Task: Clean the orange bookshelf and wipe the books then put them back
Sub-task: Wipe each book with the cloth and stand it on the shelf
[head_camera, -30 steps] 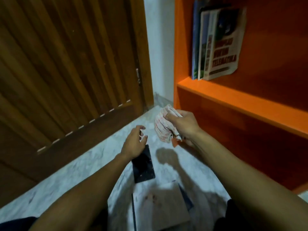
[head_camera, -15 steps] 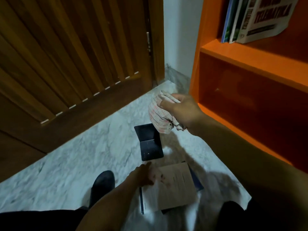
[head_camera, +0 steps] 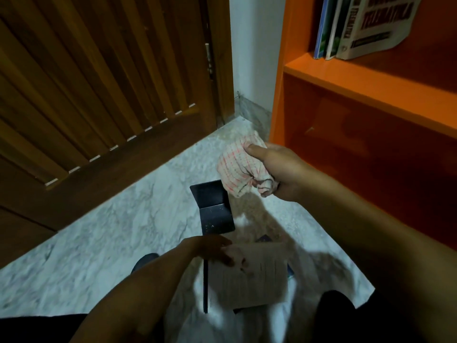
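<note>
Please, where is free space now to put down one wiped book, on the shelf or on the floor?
The upper orange shelf board is bare to the right of the standing books. The marble floor is open between the wooden door and the black folded object. It is crowded near the left hand, on the pale book, and under the cloth.

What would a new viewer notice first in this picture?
First, the bright orange bookshelf at the right, with a few books standing on its upper board. Then the right hand in the centre, gripping a checked cloth, and the left hand touching a book on the marble floor.
</note>
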Tool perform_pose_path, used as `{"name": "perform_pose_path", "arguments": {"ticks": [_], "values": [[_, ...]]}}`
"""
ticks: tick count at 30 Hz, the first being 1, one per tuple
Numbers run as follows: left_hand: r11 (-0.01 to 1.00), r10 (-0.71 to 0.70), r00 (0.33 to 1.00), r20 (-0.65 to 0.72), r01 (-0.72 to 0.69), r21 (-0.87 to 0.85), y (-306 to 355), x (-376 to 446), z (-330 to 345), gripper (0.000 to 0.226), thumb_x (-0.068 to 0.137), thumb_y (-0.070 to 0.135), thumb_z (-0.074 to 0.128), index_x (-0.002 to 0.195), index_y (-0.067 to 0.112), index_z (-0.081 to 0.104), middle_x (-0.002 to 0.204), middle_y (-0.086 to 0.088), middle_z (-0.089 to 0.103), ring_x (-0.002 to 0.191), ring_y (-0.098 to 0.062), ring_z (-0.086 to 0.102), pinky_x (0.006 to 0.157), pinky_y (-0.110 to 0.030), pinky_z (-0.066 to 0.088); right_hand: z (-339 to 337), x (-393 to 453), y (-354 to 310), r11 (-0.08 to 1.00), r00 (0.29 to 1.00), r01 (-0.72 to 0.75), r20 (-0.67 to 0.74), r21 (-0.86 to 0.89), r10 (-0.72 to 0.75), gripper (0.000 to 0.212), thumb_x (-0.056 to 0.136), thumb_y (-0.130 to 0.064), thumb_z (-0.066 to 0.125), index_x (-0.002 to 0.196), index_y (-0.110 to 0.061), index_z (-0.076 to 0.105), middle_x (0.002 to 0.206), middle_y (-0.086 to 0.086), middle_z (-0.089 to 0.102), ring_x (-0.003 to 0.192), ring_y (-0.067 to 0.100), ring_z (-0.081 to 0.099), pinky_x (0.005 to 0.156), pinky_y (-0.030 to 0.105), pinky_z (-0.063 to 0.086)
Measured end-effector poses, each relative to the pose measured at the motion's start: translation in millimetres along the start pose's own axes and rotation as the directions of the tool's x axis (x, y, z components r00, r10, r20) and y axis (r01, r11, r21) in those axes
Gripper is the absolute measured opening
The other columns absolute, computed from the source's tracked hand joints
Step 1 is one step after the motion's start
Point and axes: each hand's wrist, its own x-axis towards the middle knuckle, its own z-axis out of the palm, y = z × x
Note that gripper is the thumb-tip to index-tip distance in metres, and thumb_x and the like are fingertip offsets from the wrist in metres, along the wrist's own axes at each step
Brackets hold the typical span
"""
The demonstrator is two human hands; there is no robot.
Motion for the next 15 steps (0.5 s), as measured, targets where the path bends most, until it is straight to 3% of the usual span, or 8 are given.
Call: {"name": "perform_pose_path", "arguments": {"ticks": [2, 3, 6, 8, 10, 12, 15], "values": [[0.999, 0.023, 1.000, -0.007, -0.023, 0.036, 12, -6, -1, 0.072, 0.085, 0.058, 0.067, 0.146, 0.026, 0.043, 0.149, -0.003, 0.047, 0.129, -0.025, 0.049, 0.104, -0.037, 0.042, -4, 0, 2, 0.989, 0.995, -0.096, 0.014, 0.116, 0.095, 0.040, 0.099, -0.030, 0.058, 0.134, -0.011, 0.053, 0.118, 0.017, 0.071, 0.094, 0.032, 0.073, 0.070, 0.044, 0.062], [0.998, 0.038, 0.999, -0.012, -0.037, 0.054, 17, -10, -2, 0.072, 0.086, 0.058, 0.065, 0.146, 0.027, 0.042, 0.150, -0.003, 0.047, 0.129, -0.025, 0.050, 0.104, -0.038, 0.043, -5, -1, 1, 0.977, 0.992, -0.129, 0.017, 0.167, 0.128, 0.034, 0.101, -0.029, 0.055, 0.127, -0.009, 0.058, 0.115, 0.019, 0.072, 0.097, 0.036, 0.072, 0.079, 0.049, 0.060], [0.990, 0.102, 0.994, -0.047, -0.097, 0.107, 33, -35, -17, 0.061, 0.091, 0.054, 0.061, 0.143, 0.027, 0.046, 0.145, 0.000, 0.050, 0.127, -0.024, 0.052, 0.102, -0.038, 0.044, -12, -9, -3, 0.953, 0.986, -0.153, -0.024, 0.262, 0.165, 0.030, 0.103, -0.029, 0.049, 0.113, -0.004, 0.064, 0.109, 0.021, 0.073, 0.095, 0.040, 0.070, 0.082, 0.056, 0.055], [0.980, 0.187, 0.976, -0.114, -0.178, 0.085, 39, -59, -41, 0.036, 0.094, 0.045, 0.062, 0.122, 0.022, 0.060, 0.125, 0.001, 0.061, 0.115, -0.022, 0.059, 0.092, -0.032, 0.050, -17, -13, -8, 0.948, 0.988, -0.137, -0.035, 0.287, 0.153, 0.030, 0.101, -0.030, 0.052, 0.112, -0.006, 0.065, 0.108, 0.023, 0.073, 0.097, 0.041, 0.069, 0.088, 0.059, 0.053], [0.973, 0.218, 0.957, -0.192, -0.229, -0.039, 39, -87, -69, 0.017, 0.094, 0.039, 0.063, 0.103, 0.024, 0.061, 0.104, 0.007, 0.063, 0.095, -0.013, 0.062, 0.075, -0.024, 0.052, -20, -16, -14, 0.954, 0.993, -0.091, -0.042, 0.286, 0.107, 0.023, 0.098, -0.025, 0.059, 0.108, -0.006, 0.066, 0.108, 0.024, 0.072, 0.099, 0.041, 0.069, 0.093, 0.059, 0.051], [0.950, 0.191, 0.938, -0.288, -0.251, -0.188, 37, -116, -99, 0.020, 0.095, 0.041, 0.064, 0.105, 0.024, 0.063, 0.102, 0.008, 0.065, 0.088, -0.009, 0.062, 0.070, -0.020, 0.052, -24, -16, -17, 0.965, 0.995, -0.009, -0.097, 0.261, 0.035, 0.016, 0.096, -0.014, 0.061, 0.109, -0.006, 0.064, 0.106, 0.025, 0.073, 0.096, 0.042, 0.071, 0.091, 0.058, 0.053], [0.862, 0.127, 0.883, -0.452, -0.324, -0.390, 33, -159, -137, 0.015, 0.097, 0.036, 0.062, 0.103, 0.022, 0.064, 0.096, 0.001, 0.066, 0.084, -0.018, 0.064, 0.068, -0.022, 0.050, -28, -9, -14, 0.976, 0.938, 0.180, -0.319, 0.121, -0.133, 0.016, 0.094, -0.004, 0.058, 0.106, -0.014, 0.063, 0.098, 0.021, 0.071, 0.087, 0.039, 0.072, 0.081, 0.055, 0.058]]}}
